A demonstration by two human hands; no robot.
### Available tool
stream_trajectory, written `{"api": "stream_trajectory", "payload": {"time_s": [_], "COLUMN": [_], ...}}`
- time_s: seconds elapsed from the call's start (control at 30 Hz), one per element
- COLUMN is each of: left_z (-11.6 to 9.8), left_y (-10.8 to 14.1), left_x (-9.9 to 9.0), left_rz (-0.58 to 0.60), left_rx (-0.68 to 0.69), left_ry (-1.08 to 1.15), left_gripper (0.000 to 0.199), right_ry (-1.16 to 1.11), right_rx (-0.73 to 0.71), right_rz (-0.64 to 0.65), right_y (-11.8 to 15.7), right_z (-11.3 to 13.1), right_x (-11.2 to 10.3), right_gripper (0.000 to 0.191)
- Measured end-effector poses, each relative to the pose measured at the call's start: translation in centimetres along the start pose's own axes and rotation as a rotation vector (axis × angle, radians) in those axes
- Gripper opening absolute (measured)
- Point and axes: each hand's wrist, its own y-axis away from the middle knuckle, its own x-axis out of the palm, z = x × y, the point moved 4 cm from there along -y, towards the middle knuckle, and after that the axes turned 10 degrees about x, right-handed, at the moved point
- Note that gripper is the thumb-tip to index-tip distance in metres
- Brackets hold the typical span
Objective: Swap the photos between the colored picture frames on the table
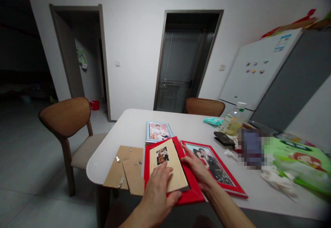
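Observation:
A red picture frame (pixel 147 166) is tilted up over the near edge of the table. Inside it sits a cream-coloured panel (pixel 177 167) with a small printed photo near its top. My left hand (pixel 161 186) lies on the panel with fingers stretched out, its thumb on the frame's lower border. At the frame's right border, my right hand (pixel 198 169) grips it. Just right of that hand lies a second red frame (pixel 236 188) with a photo of two people. Behind is a light-blue framed photo (pixel 157 130), partly covered by the held frame.
Brown backing boards (pixel 113 166) with metal clips lie left on the white table (pixel 131 121). To the right are a bottle (pixel 231 121), a black wallet-like item (pixel 223 139), crumpled tissues (pixel 279 183) and a green package (pixel 305 159). Wooden chairs (pixel 67 116) stand around.

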Motion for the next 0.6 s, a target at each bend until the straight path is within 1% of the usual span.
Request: {"api": "stream_trajectory", "payload": {"time_s": [0.1, 0.2, 0.27, 0.3, 0.37, 0.47, 0.53, 0.6], "left_z": [-1.4, -2.0, -2.1, -1.9, -1.0, 1.5, 3.5, 5.4], "left_y": [-0.9, -1.1, -0.8, -0.6, 0.0, 1.7, 3.2, 4.6], "left_x": [0.4, -0.2, -1.1, -1.8, -3.6, -6.4, -7.6, -8.2], "left_rz": [-0.005, 0.008, -0.044, -0.095, -0.233, -0.425, -0.488, -0.494], "left_rx": [0.147, 0.267, 0.291, 0.272, 0.158, -0.140, -0.297, -0.384], "left_ry": [-0.092, -0.140, -0.138, -0.132, -0.118, -0.036, 0.081, 0.170], "left_gripper": [0.051, 0.047, 0.046, 0.046, 0.046, 0.043, 0.042, 0.042], "right_ry": [-0.049, -0.041, 0.056, 0.146, 0.410, 0.846, 1.027, 1.128], "right_rx": [-0.005, -0.019, -0.034, -0.046, -0.082, -0.173, -0.238, -0.279], "right_rz": [0.037, 0.043, 0.013, -0.020, -0.131, -0.309, -0.358, -0.372], "right_y": [0.4, 0.2, -0.3, -0.6, -1.1, -1.8, -2.1, -2.4], "right_z": [0.4, 0.4, 0.2, 0.1, 0.0, -0.1, -0.6, -1.2], "right_x": [0.4, 0.3, -0.2, -0.5, -1.4, -2.4, -2.6, -2.5], "right_gripper": [0.075, 0.079, 0.079, 0.077, 0.069, 0.055, 0.048, 0.043]}}
